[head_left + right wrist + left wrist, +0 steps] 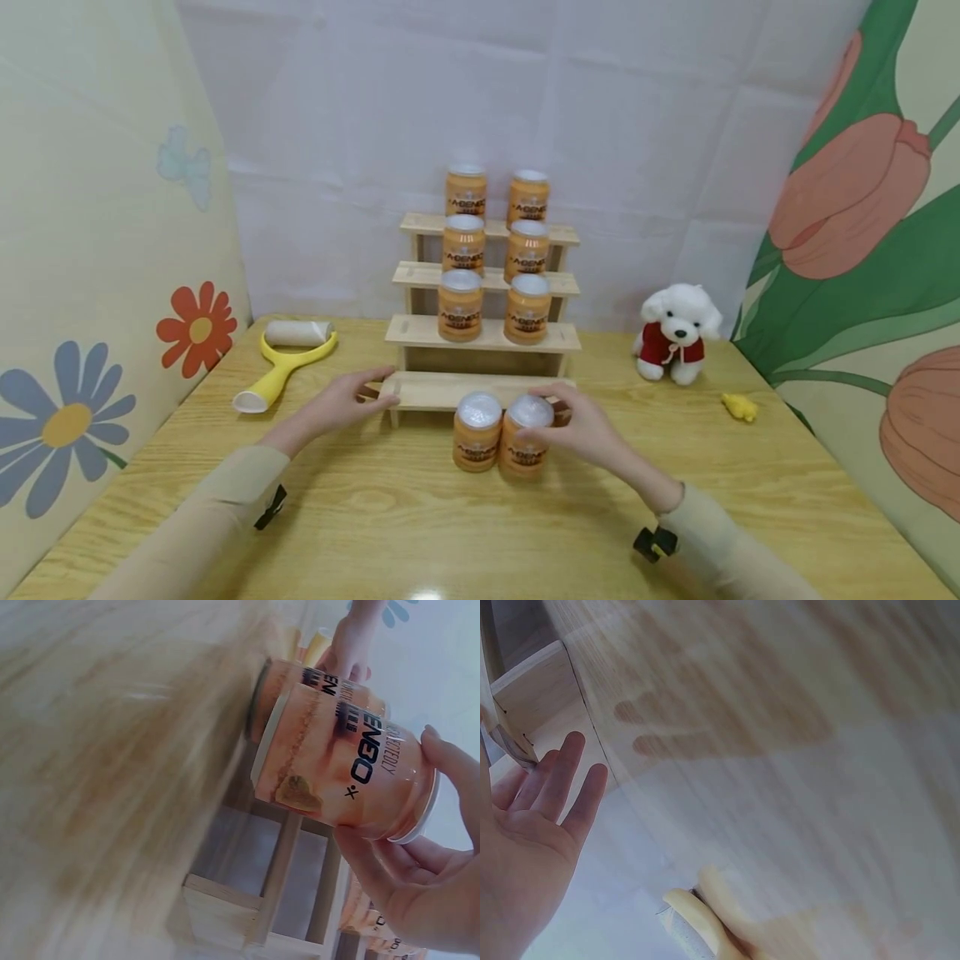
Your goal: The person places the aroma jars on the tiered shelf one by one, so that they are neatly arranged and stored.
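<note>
My left hand (351, 402) holds the left end of the lowest step of a stepped wooden shelf (450, 390), thumb in front and fingers behind. Its ring and little fingers (585, 802) stretch past the wood in the left wrist view. With my right hand (581, 429) I grip an orange can (525, 454) near its silvery lid, thumb and fingers on opposite sides. Whether that can touches the table cannot be told. Close beside it, a matching can (477, 446) stands upright before the lowest step. The right wrist view shows the gripped can (337, 761) sideways.
Pairs of matching cans stand on the upper steps, such as one can (460, 310) at left. A yellow-handled lint roller (281, 367) lies left. At right are a white toy dog (678, 333) in red and a small yellow object (739, 407). A pale cloth (337, 167) hangs behind.
</note>
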The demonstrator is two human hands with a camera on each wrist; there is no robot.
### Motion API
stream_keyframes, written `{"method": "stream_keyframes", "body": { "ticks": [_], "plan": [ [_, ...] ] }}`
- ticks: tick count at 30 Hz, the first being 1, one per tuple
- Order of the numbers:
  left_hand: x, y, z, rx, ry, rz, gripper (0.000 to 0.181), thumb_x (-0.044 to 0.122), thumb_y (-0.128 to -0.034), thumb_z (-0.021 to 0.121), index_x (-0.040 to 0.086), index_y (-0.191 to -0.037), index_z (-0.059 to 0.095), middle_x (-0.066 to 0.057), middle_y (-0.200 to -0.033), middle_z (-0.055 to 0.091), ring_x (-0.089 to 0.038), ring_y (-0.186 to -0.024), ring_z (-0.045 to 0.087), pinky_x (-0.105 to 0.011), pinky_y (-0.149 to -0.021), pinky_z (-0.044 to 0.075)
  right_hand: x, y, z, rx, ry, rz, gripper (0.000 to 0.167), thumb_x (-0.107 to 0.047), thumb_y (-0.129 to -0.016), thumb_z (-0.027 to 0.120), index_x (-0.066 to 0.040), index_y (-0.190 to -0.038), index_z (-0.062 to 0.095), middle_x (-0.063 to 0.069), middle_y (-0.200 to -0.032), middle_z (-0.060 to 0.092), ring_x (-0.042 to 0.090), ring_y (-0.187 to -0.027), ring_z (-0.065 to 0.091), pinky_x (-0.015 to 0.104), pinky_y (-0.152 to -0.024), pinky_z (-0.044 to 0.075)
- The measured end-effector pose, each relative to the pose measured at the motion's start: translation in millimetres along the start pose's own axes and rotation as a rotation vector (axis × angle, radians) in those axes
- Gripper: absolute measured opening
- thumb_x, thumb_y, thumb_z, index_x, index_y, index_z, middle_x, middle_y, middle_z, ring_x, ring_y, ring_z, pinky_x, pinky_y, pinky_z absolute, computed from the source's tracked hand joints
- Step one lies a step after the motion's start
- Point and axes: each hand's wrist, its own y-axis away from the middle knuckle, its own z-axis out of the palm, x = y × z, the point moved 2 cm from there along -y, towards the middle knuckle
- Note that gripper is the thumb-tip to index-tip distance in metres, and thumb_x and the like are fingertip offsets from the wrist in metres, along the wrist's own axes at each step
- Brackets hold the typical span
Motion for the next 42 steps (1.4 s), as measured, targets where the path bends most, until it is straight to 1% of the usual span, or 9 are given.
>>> {"method": "stream_keyframes", "body": {
  "ticks": [2,7,12,17,22,25,29,34,42],
  "plan": [
    [-0.7,-0.5,0.1,0.002,-0.005,-0.002,0.067,0.043,-0.0911,0.058,0.002,-0.141,0.040,-0.025,-0.139,0.045,-0.036,-0.106,0.061,-0.047,-0.090,0.052,-1.7,-1.8,-2.9,0.016,-0.001,0.013,0.062,-0.033,-0.073,0.081,-0.010,-0.127,0.058,0.009,-0.123,0.059,0.024,-0.098,0.061,0.028,-0.075,0.055],
    [-2.3,-2.3,1.4,0.011,-0.014,-0.003,0.067,0.044,-0.0905,0.059,0.003,-0.141,0.041,-0.024,-0.139,0.045,-0.035,-0.106,0.062,-0.046,-0.091,0.052,-7.5,-5.7,-10.9,0.040,-0.010,0.027,0.064,-0.036,-0.073,0.080,-0.012,-0.128,0.056,0.009,-0.123,0.059,0.025,-0.098,0.060,0.027,-0.070,0.055],
    [-2.4,-1.9,2.2,0.010,-0.017,0.001,0.067,0.042,-0.0907,0.059,0.002,-0.141,0.041,-0.023,-0.139,0.046,-0.035,-0.105,0.062,-0.046,-0.090,0.052,-15.3,-10.2,-19.9,0.067,-0.009,0.001,0.061,-0.033,-0.075,0.079,-0.013,-0.129,0.057,0.012,-0.120,0.060,0.026,-0.098,0.060,0.027,-0.069,0.055],
    [-1.2,-1.4,2.3,0.006,-0.015,0.003,0.066,0.041,-0.0914,0.059,0.001,-0.140,0.041,-0.025,-0.139,0.045,-0.035,-0.104,0.062,-0.046,-0.090,0.053,-20.5,-18.1,-29.5,0.140,-0.029,-0.046,0.057,-0.026,-0.076,0.079,-0.011,-0.127,0.058,0.013,-0.117,0.062,0.027,-0.097,0.061,0.030,-0.072,0.056],
    [-1.1,-1.8,2.4,0.005,-0.014,-0.003,0.066,0.042,-0.0915,0.058,0.002,-0.141,0.041,-0.025,-0.139,0.045,-0.035,-0.105,0.062,-0.046,-0.090,0.053,-19.7,-27.7,-35.1,0.205,-0.035,-0.035,0.059,-0.027,-0.076,0.079,-0.009,-0.128,0.057,0.014,-0.120,0.061,0.029,-0.100,0.061,0.032,-0.072,0.057],
    [-1.5,-1.4,2.9,0.007,-0.010,-0.004,0.066,0.042,-0.0914,0.058,0.002,-0.141,0.041,-0.024,-0.139,0.045,-0.035,-0.105,0.062,-0.046,-0.090,0.052,-15.8,-32.8,-35.0,0.215,-0.034,-0.031,0.061,-0.026,-0.076,0.080,-0.008,-0.129,0.056,0.014,-0.123,0.060,0.030,-0.102,0.061,0.034,-0.073,0.058],
    [-2.0,-0.8,4.3,0.006,-0.005,-0.006,0.066,0.041,-0.0912,0.059,0.002,-0.141,0.040,-0.023,-0.139,0.045,-0.035,-0.105,0.062,-0.046,-0.091,0.052,-7.3,-37.6,-30.8,0.211,-0.035,-0.031,0.059,-0.023,-0.076,0.080,-0.005,-0.127,0.057,0.016,-0.121,0.061,0.031,-0.101,0.061,0.033,-0.074,0.057],
    [-1.4,0.5,4.8,0.004,-0.001,-0.005,0.066,0.041,-0.0912,0.059,0.002,-0.141,0.040,-0.023,-0.139,0.045,-0.035,-0.105,0.062,-0.046,-0.091,0.052,1.7,-41.3,-24.9,0.204,-0.044,0.004,0.058,-0.022,-0.076,0.079,-0.005,-0.127,0.057,0.016,-0.120,0.062,0.030,-0.101,0.061,0.032,-0.075,0.056],
    [0.5,0.3,0.6,0.011,-0.011,-0.003,0.065,0.040,-0.0919,0.058,0.001,-0.141,0.041,-0.025,-0.138,0.046,-0.035,-0.104,0.062,-0.046,-0.090,0.053,1.9,-50.4,-19.9,0.250,-0.013,-0.068,0.057,-0.020,-0.075,0.080,-0.002,-0.125,0.057,0.016,-0.118,0.056,0.033,-0.101,0.060,0.039,-0.081,0.055]
  ]
}}
